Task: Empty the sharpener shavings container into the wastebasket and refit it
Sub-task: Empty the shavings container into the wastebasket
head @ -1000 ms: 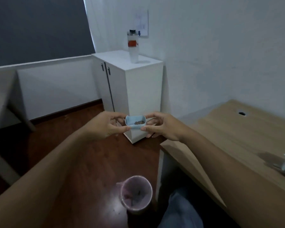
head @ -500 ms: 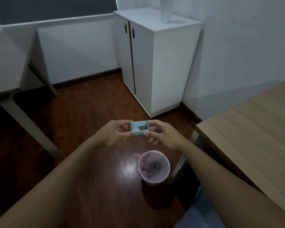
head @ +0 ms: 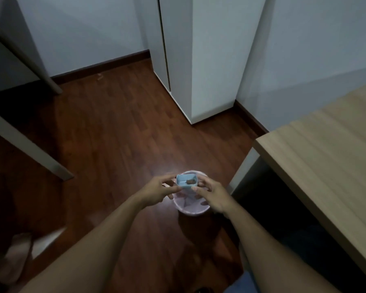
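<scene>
A small light-blue shavings container [head: 186, 182] is held upright between both hands, with brown shavings lying in its right half. My left hand [head: 156, 192] pinches its left side and my right hand [head: 212, 196] pinches its right side. Directly below them on the floor stands a pale pink wastebasket [head: 191, 210], partly hidden by my fingers. The sharpener body is not in view.
A wooden desk [head: 325, 157] fills the right side, its corner close to the wastebasket. A white cabinet [head: 201, 60] stands against the wall ahead. Grey table legs [head: 30, 153] slant across the left. The floor is dark red wood; a pale slipper [head: 15, 256] lies bottom left.
My view has tilted downward and both hands have carried the container down, from beside the wastebasket to right over its opening. The container stays upright with the shavings inside.
</scene>
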Available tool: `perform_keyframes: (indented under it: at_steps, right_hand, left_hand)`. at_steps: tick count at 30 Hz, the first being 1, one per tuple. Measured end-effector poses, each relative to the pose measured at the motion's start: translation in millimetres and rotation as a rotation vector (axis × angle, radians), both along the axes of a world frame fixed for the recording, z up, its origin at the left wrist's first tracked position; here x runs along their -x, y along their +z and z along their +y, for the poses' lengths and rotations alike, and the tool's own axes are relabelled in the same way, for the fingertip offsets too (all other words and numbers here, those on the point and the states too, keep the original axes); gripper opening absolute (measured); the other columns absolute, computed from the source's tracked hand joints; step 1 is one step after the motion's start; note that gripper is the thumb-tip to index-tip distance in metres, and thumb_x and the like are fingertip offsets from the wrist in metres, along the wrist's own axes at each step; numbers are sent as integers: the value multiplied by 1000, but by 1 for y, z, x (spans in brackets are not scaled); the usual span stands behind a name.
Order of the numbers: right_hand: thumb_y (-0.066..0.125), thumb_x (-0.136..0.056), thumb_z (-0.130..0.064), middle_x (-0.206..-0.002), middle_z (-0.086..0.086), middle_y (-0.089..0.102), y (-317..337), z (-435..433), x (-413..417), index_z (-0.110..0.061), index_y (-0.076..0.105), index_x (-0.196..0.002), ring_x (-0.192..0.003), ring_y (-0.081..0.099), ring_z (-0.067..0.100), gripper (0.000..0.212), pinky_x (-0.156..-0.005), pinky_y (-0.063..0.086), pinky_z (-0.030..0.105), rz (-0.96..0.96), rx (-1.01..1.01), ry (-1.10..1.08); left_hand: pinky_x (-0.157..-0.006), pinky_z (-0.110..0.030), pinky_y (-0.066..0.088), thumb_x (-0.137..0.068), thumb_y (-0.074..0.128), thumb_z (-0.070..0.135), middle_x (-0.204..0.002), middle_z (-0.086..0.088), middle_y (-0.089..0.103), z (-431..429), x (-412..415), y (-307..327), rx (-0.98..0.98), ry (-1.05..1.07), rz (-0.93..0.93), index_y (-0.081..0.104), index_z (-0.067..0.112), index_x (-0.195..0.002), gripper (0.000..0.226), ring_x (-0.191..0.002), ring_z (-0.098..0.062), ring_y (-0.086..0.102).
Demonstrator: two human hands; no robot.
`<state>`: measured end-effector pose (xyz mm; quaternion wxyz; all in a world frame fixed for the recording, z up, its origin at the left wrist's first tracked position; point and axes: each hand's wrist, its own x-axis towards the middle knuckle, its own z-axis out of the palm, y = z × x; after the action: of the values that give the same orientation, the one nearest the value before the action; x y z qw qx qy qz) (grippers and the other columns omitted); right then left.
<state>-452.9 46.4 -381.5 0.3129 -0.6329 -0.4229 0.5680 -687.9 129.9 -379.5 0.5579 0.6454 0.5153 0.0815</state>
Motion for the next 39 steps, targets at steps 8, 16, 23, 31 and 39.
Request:
perform_keyframes:
  at_steps: [8,16,23,31,39]
  right_hand:
    - [65,-109,-41,-132,3,78,-49,1,-9,-24,68,-149,-94,74,17,43,-93,67,42,60,212,-73]
    - [70,-93,-70,-92,-5,89,-56,19,-2,-25,82,-115,-80,66,16,51,-81,57,37,17,403,-248]
    - [70,-88,-77,-96,0,88,-55,38,-2,-19,76,-126,-95,67,20,69,-79,54,36,-35,438,-303]
    - [68,-90,-77,-105,7,86,-56,44,0,-14,72,-136,-87,65,17,77,-73,51,34,-55,442,-301]
    - [66,-92,-75,-111,8,84,-43,44,-2,-15,70,-139,-94,66,19,76,-73,51,35,-70,412,-264]
  left_hand:
    - [-54,-21,45,-107,70,39,-111,-6,82,2,-27,-30,156,95,101,81,14,-130,35,-68,-6,70]
    - [-41,-19,28,-93,76,64,-56,13,60,6,-37,-52,465,338,68,72,20,-100,45,-42,-5,52]
    - [-37,-17,32,-94,76,65,-51,7,63,14,-49,-44,470,453,94,75,16,-97,50,-47,-10,54]
    - [-41,-19,39,-92,75,70,-51,4,68,20,-54,-43,528,470,143,76,17,-89,53,-40,-8,56]
    - [-34,-15,26,-96,68,68,-59,3,71,21,-56,-32,544,463,163,78,17,-92,52,-44,-10,55]
